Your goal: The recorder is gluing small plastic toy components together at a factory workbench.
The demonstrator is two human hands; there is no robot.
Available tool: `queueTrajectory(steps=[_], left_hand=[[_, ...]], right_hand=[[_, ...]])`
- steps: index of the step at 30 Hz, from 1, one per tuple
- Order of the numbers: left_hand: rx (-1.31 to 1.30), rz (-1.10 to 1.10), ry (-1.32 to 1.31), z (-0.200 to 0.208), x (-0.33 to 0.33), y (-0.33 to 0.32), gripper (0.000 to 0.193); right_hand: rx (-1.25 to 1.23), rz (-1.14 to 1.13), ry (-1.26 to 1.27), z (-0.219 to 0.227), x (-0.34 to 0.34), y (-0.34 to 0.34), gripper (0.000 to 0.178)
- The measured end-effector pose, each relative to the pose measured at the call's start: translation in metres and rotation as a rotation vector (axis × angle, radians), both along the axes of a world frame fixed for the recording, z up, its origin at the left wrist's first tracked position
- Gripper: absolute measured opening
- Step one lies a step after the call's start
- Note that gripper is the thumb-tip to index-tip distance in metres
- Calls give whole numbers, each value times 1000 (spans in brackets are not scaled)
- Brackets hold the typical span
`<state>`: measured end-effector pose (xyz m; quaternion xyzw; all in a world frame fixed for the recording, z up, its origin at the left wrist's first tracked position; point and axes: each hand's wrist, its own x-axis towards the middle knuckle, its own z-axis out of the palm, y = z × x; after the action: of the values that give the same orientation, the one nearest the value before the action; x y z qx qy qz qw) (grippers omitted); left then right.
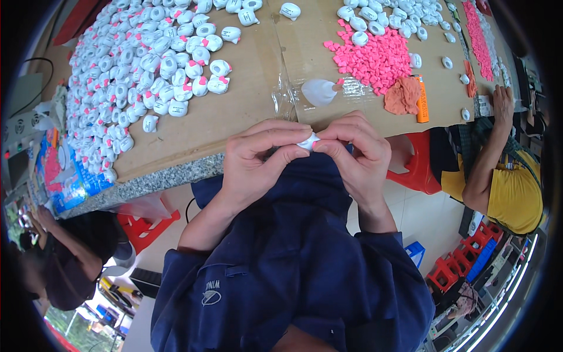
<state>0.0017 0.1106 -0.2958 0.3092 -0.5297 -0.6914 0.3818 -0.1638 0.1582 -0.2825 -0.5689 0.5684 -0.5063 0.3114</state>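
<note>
At the table's near edge, my left hand (255,158) pinches a small white rounded figurine head (305,142) between thumb and fingers. From the other side my right hand (360,152) closes its thumb and fingertips on the same head, where a small pink bow-like piece (315,143) shows. Beyond my hands lies a translucent white squeeze bottle (317,92) with its tip to the right. A heap of small pink pieces (375,58) is spread past it. On the left, many white heads (158,58) cover the cardboard, several with pink pieces on them.
A crumpled orange cloth (403,97) and an orange box (422,101) sit right of the bottle. More white heads (404,13) lie at the far right. One person in yellow (516,196) works on the right, another in dark clothes (70,258) on the left. Red stools (416,164) stand nearby.
</note>
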Motion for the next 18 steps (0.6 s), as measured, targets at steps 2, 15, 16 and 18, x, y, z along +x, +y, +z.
queueTrajectory(steps=[2, 15, 16, 18], left_hand=[[-81, 5, -12, -2, 0, 0, 19], [-102, 51, -118, 3, 3, 2, 18], [-63, 51, -93, 4, 5, 3, 18], [-32, 58, -75, 7, 8, 0, 18]], right_hand=[[-23, -15, 13, -1, 2, 1, 14], [-7, -52, -26, -4, 11, 1, 13], [-14, -45, -33, -4, 11, 1, 13], [8, -5, -52, -4, 11, 0, 14]])
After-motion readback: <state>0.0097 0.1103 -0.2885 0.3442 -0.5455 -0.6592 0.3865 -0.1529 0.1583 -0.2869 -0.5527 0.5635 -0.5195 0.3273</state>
